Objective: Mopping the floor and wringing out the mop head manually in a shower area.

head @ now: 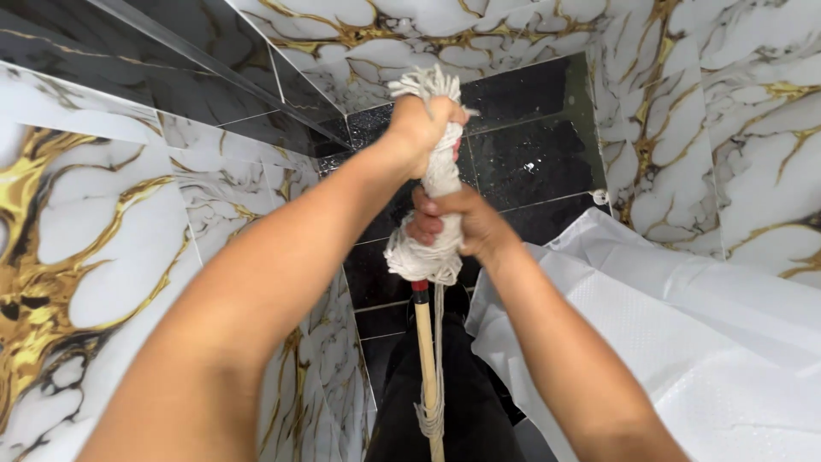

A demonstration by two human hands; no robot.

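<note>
Two bare hands grip one string mop head [432, 214], held up in front of the camera with its strands bunched into a tight vertical rope.

Far left: white wall tiles [77, 257] with gold and black veining fill the view; a dark glossy panel sits above them at the top left.

Left hand [421, 128]: forearm enters from the lower left and rises diagonally to the centre. The fist is closed firmly around the upper part of the bunched strands. A short tuft of loose strand ends sticks out above the fist. The mop head runs straight down out of this hand.

Centre: below the left fist, the twisted white cotton continues down into the right hand. Under that, the strands bulge out where they meet a red collar, and a pale wooden mop handle [426, 359] hangs down from there toward the bottom edge. A few stray strands trail alongside the handle. Behind is a black speckled floor [530, 154].

Right hand [457, 224]: forearm enters from the lower right. The fingers are wrapped shut around the lower part of the mop head, directly beneath the left fist and nearly touching it.

Right: a white textured curtain [684, 342] lies behind the right forearm; more veined tiles stand beyond.
</note>
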